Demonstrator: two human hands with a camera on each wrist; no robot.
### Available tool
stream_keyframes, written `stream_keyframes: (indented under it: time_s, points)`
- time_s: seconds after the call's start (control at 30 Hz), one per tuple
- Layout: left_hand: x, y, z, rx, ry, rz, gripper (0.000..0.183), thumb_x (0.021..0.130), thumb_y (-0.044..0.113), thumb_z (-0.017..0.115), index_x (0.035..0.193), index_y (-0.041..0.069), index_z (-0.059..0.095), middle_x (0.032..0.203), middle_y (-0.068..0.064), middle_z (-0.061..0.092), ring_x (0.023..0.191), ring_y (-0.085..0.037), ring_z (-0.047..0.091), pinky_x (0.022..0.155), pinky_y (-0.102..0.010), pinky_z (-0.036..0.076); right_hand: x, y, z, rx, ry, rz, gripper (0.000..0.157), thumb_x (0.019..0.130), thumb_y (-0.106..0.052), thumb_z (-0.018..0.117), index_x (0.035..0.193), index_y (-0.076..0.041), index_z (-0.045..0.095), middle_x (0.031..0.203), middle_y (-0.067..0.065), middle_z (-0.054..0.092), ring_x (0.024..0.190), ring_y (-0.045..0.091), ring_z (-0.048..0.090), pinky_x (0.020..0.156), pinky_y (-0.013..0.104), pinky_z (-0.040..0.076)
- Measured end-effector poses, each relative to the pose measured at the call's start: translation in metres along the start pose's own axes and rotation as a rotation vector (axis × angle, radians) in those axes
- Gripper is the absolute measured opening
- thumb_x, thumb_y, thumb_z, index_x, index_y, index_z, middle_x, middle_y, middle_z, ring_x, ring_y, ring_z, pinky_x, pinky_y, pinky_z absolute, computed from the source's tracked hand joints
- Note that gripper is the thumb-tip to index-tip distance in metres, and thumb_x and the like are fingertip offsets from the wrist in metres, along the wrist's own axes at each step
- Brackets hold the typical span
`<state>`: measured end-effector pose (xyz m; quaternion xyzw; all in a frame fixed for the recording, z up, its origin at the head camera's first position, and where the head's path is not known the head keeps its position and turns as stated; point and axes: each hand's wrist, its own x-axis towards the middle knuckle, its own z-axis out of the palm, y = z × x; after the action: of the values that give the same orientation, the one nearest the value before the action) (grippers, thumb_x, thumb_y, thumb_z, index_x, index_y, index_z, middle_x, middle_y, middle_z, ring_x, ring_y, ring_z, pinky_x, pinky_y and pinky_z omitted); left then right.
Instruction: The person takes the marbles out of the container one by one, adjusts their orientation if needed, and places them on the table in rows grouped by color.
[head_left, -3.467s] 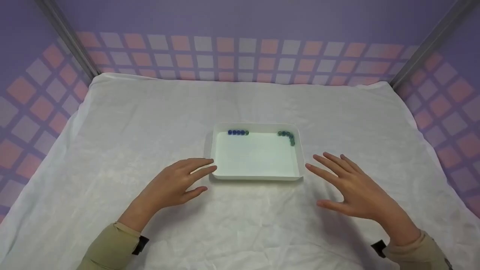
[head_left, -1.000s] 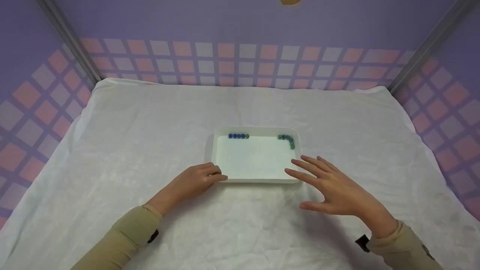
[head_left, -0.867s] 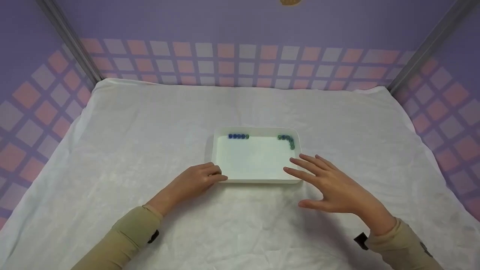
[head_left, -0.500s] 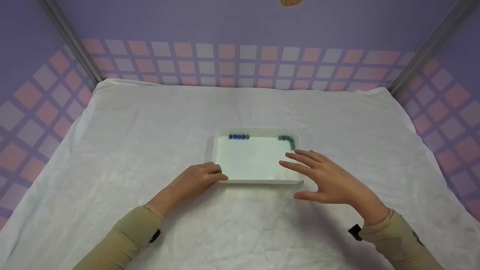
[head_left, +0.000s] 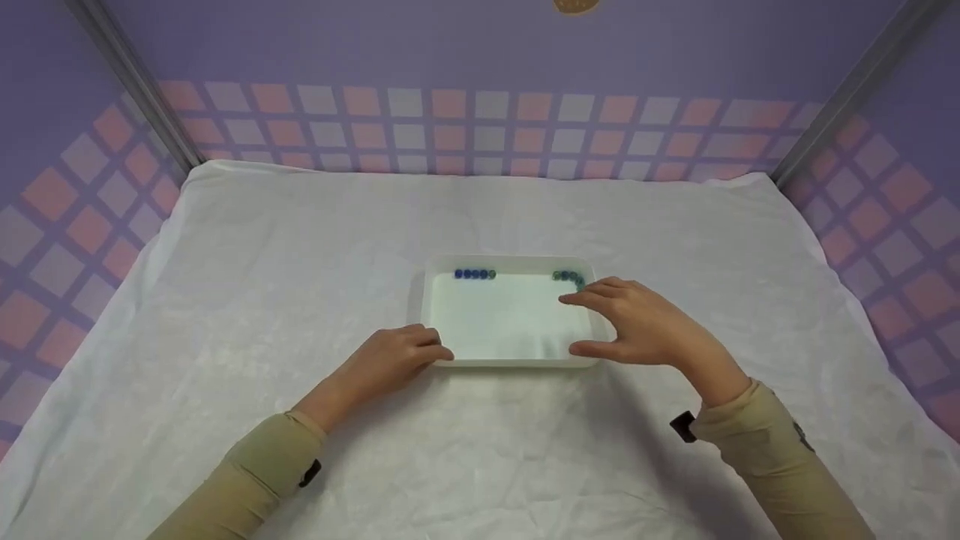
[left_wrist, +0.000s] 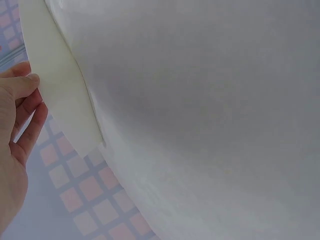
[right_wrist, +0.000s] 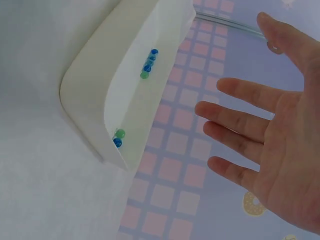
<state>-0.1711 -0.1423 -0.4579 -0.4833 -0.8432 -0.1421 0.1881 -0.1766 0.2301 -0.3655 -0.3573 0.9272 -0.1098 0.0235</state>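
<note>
A white rectangular tray (head_left: 502, 322) sits mid-table. Along its back wall runs a short row of blue and green glass marbles (head_left: 475, 274). A second group of marbles (head_left: 565, 275) gathers in the back right corner, partly hidden behind my right fingers. My left hand (head_left: 394, 364) pinches the tray's near left corner; the left wrist view has its thumb on the rim of the tray wall (left_wrist: 65, 85). My right hand (head_left: 645, 322) hovers over the tray's right side, fingers spread and holding nothing. In the right wrist view, both marble groups, the row (right_wrist: 147, 68) and the corner pair (right_wrist: 118, 142), show inside.
A wrinkled white cloth (head_left: 315, 247) covers the table. Purple wall panels with pink and white squares (head_left: 450, 138) close it in at the back and both sides. Grey metal posts (head_left: 139, 82) stand at the back corners.
My left hand went from apart beside the tray to gripping its near left corner. The right hand has moved left and away from me, over the tray's right edge toward the corner marbles.
</note>
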Motion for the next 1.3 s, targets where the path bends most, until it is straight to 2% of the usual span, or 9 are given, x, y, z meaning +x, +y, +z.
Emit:
stream_keyframes:
  time_s: [0.27, 0.6, 0.77, 0.9, 1.0, 1.13, 1.2, 1.3]
  points:
    - [0.001, 0.002, 0.001, -0.007, 0.011, -0.031, 0.017, 0.091, 0.005, 0.069, 0.098, 0.019, 0.075, 0.089, 0.002, 0.065, 0.078, -0.011, 0.062, 0.064, -0.024, 0.052, 0.029, 0.018, -0.007, 0.096, -0.097, 0.14, 0.061, 0.089, -0.055, 0.066, 0.136, -0.017, 0.06, 0.121, 0.008, 0.069, 0.116, 0.029, 0.062, 0.096, 0.051, 0.049]
    - [0.001, 0.004, 0.002, -0.022, -0.006, -0.05, 0.017, 0.09, 0.004, 0.069, 0.098, 0.018, 0.075, 0.089, 0.002, 0.066, 0.079, -0.012, 0.063, 0.065, -0.024, 0.052, 0.049, 0.034, -0.009, 0.139, -0.134, 0.179, 0.052, 0.091, -0.05, 0.066, 0.13, -0.014, 0.064, 0.117, 0.014, 0.07, 0.108, 0.031, 0.065, 0.093, 0.05, 0.05]
    - [0.001, 0.002, 0.0, -0.022, -0.015, -0.051, 0.019, 0.089, 0.003, 0.07, 0.098, 0.019, 0.075, 0.089, 0.002, 0.066, 0.078, -0.012, 0.063, 0.063, -0.025, 0.052, 0.061, 0.039, -0.013, 0.173, -0.181, 0.205, 0.046, 0.093, -0.043, 0.065, 0.128, -0.011, 0.065, 0.116, 0.016, 0.071, 0.106, 0.032, 0.067, 0.094, 0.05, 0.051]
    - [0.002, 0.003, -0.002, -0.02, -0.02, -0.051, 0.02, 0.09, 0.002, 0.069, 0.098, 0.019, 0.075, 0.089, 0.003, 0.065, 0.079, -0.013, 0.063, 0.063, -0.025, 0.052, 0.075, 0.043, -0.017, 0.16, -0.264, 0.303, 0.047, 0.094, -0.041, 0.064, 0.128, -0.009, 0.064, 0.121, 0.017, 0.069, 0.112, 0.034, 0.065, 0.098, 0.053, 0.049]
    - [0.002, 0.003, -0.002, -0.023, -0.018, -0.047, 0.022, 0.088, 0.0, 0.069, 0.098, 0.018, 0.076, 0.089, 0.003, 0.066, 0.079, -0.013, 0.064, 0.063, -0.025, 0.052, 0.085, 0.043, -0.018, 0.127, -0.329, 0.395, 0.047, 0.094, -0.042, 0.063, 0.128, -0.009, 0.064, 0.13, 0.018, 0.064, 0.122, 0.036, 0.058, 0.101, 0.055, 0.046]
    - [0.002, 0.002, -0.002, -0.03, -0.013, -0.041, 0.021, 0.09, 0.0, 0.067, 0.098, 0.018, 0.075, 0.089, 0.003, 0.066, 0.08, -0.012, 0.064, 0.065, -0.025, 0.052, 0.096, 0.043, -0.02, 0.106, -0.355, 0.469, 0.046, 0.094, -0.041, 0.063, 0.127, -0.008, 0.065, 0.14, 0.019, 0.056, 0.133, 0.039, 0.047, 0.105, 0.058, 0.042]
    - [0.001, 0.002, -0.002, -0.033, -0.015, -0.042, 0.019, 0.092, 0.002, 0.066, 0.098, 0.018, 0.075, 0.089, 0.002, 0.066, 0.08, -0.012, 0.064, 0.065, -0.025, 0.052, 0.1, 0.043, -0.02, 0.112, -0.349, 0.488, 0.046, 0.093, -0.04, 0.063, 0.125, -0.007, 0.066, 0.139, 0.019, 0.057, 0.132, 0.039, 0.049, 0.105, 0.058, 0.042]
    - [0.001, 0.002, -0.002, -0.038, -0.021, -0.046, 0.018, 0.093, 0.003, 0.066, 0.098, 0.017, 0.075, 0.089, 0.001, 0.066, 0.08, -0.012, 0.063, 0.066, -0.025, 0.052, 0.103, 0.043, -0.018, 0.116, -0.351, 0.523, 0.045, 0.093, -0.039, 0.064, 0.123, -0.005, 0.067, 0.129, 0.019, 0.063, 0.12, 0.036, 0.059, 0.099, 0.053, 0.048]
